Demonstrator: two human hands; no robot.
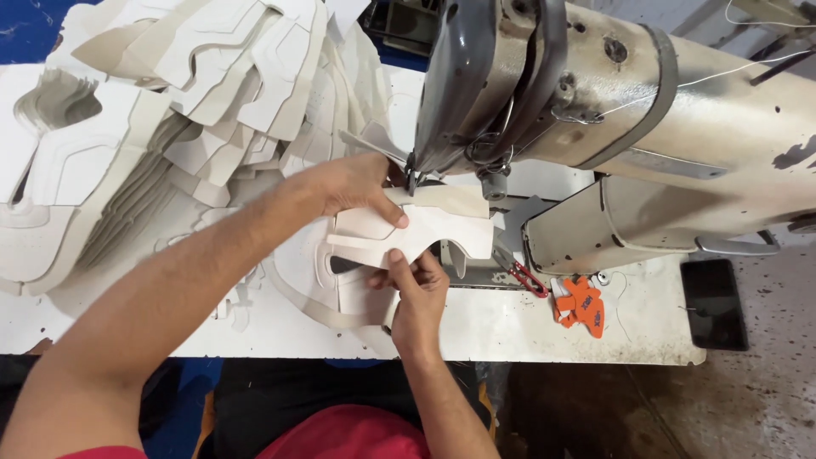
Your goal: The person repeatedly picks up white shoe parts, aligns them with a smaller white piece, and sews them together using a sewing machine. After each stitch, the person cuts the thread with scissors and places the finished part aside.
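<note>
Pinching the near edge of a cream cut piece [425, 231], the fingers [398, 262] of the right hand [415, 293] close thumb against forefinger on the material, just below the curved notch in its outline. The left hand [353, 189] lies flat on top of the same piece, its fingers pressed together and stretched toward the needle, its thumb [387, 214] holding the material down against the worktop [527, 327]. The cut piece lies on the bed of the sewing machine [612, 110], its far edge tucked under the presser foot [414, 180], its right end reaching toward the grey metal plate beside the needle area.

Under it and to its left lie more cream pieces of similar shape, some with stitched outlines, spread loosely over the white worktop. A tall, leaning stack of cut pieces [170, 102] fills the far left part of the worktop, touching the left forearm's side of the scene. The machine's worn beige arm stretches off to the right, with thread running along its top. Near the machine's base on the right lie small red-handled snips [527, 279] and, just beside them, an orange tag-like item [582, 308]. A dark flat phone-like object [712, 303] rests at the right end of the worktop.
</note>
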